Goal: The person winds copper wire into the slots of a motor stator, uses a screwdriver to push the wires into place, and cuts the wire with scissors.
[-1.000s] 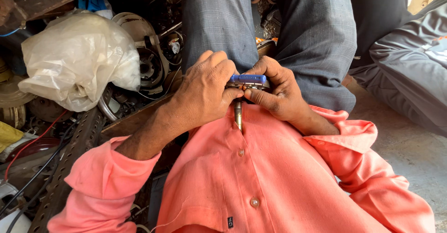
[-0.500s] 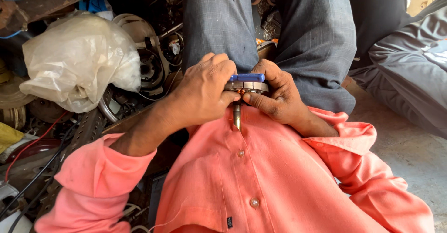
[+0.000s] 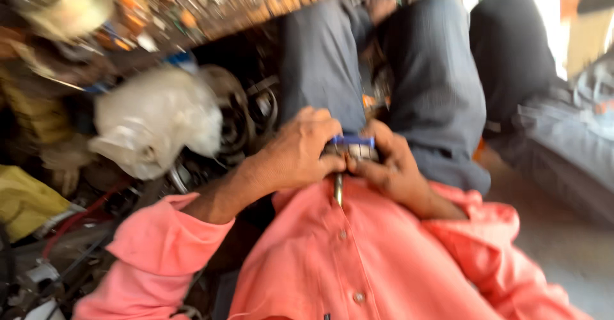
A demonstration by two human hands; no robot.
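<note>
— What have the hands got, there in the middle of the frame?

— A small blue-topped metal part with a thin steel stem (image 3: 345,157). The left hand (image 3: 300,154) curls over it from the left, fingers pressed together on its side; the right hand (image 3: 390,166) pinches it from the right. It sits just above the salmon-pink buttoned shirt (image 3: 358,256), the stem pointing down at the collar.

— Is the grip sound?

— Hard to say for certain; the frame is smeared by motion, so I can't tell how much of the part each fingertip covers. My guess is the risk lies there: a small, smooth thing held only at its edges could twist or slip out and drop onto the shirt, or roll off left into the clutter.

— What clutter?

— In the left of the frame, a crumpled white plastic bag (image 3: 153,125), with dark metal rings and coils (image 3: 246,112) just beside it, and a yellow cloth (image 3: 25,198) at the lower left edge. Along the top runs a wooden shelf (image 3: 256,13) crowded with small bits.

— Anything in the way?

— Grey trouser legs (image 3: 384,64) stand right behind the hands, and another person's grey clothing (image 3: 569,134) lies at the right.
</note>
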